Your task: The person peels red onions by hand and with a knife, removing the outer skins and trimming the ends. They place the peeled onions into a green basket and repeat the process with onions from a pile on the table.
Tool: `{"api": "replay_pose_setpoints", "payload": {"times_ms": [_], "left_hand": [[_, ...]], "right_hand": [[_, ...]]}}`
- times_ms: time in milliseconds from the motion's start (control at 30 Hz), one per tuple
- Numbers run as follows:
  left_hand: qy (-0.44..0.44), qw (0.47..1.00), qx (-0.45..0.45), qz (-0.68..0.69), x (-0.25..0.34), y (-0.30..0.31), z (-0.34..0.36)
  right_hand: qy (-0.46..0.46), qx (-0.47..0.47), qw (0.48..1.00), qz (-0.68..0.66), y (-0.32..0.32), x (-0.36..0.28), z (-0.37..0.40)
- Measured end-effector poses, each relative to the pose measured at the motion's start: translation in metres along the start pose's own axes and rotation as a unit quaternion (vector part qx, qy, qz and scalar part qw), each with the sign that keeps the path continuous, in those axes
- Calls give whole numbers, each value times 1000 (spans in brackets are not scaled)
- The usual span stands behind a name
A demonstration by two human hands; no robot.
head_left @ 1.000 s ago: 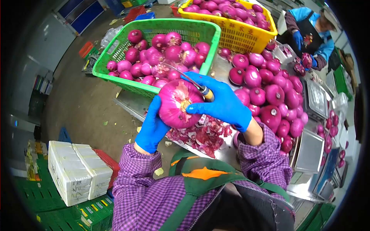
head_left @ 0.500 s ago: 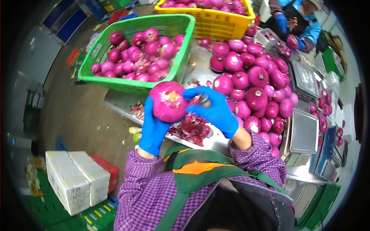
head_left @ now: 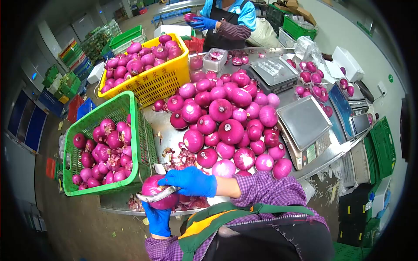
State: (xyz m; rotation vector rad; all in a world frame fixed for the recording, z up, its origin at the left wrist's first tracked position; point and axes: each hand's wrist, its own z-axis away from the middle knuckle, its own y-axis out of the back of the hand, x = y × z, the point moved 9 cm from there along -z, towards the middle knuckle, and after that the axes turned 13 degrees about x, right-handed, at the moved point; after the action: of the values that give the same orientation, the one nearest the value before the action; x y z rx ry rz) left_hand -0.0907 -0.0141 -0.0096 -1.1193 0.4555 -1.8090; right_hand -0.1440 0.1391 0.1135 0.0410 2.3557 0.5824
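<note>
A large red onion point(head_left: 160, 201) is held from below by my left hand point(head_left: 158, 221), in a blue glove. My right hand point(head_left: 189, 181), also gloved in blue, is closed around a curved knife point(head_left: 157, 195), whose blade lies across the onion. Dry peelings point(head_left: 179, 159) lie on the metal table behind my hands. To the left stands a green basket point(head_left: 134, 143) of onions, and a large heap of peeled onions point(head_left: 230, 131) lies to the right.
A yellow basket point(head_left: 167, 78) of onions stands behind the green one. Two scales, the nearer point(head_left: 304, 122) and the farther point(head_left: 272, 71), flank the heap's right side. A clear tub point(head_left: 215, 59) sits near a co-worker point(head_left: 226, 26) across the table.
The view has swung right and up. Both hands and the onion are lower and farther left in view, and the knife blade now shows across the onion.
</note>
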Motion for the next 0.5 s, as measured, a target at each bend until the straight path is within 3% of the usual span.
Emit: {"api": "replay_pose_setpoints", "payload": {"times_ms": [33, 100, 233, 300, 400, 467, 500], "left_hand": [[-3, 1000, -4, 1, 1, 1, -2], [82, 996, -27, -26, -15, -3, 0], [88, 993, -59, -56, -31, -17, -1], [51, 994, -58, -83, -28, -19, -3], [40, 998, -32, -49, -22, -12, 2], [40, 999, -29, -20, -15, -21, 7], [54, 998, -17, 2, -14, -17, 6]], "right_hand": [[5, -6, 1000, 11, 1, 0, 2], [19, -15, 1000, 18, -2, 1, 7], [12, 20, 998, 65, -9, 23, 19], [-59, 57, 996, 33, -4, 30, 14], [-239, 113, 963, -44, 4, 65, 16], [-257, 140, 949, -113, 9, 61, 18], [-189, 129, 971, -63, 12, 51, 17]]}}
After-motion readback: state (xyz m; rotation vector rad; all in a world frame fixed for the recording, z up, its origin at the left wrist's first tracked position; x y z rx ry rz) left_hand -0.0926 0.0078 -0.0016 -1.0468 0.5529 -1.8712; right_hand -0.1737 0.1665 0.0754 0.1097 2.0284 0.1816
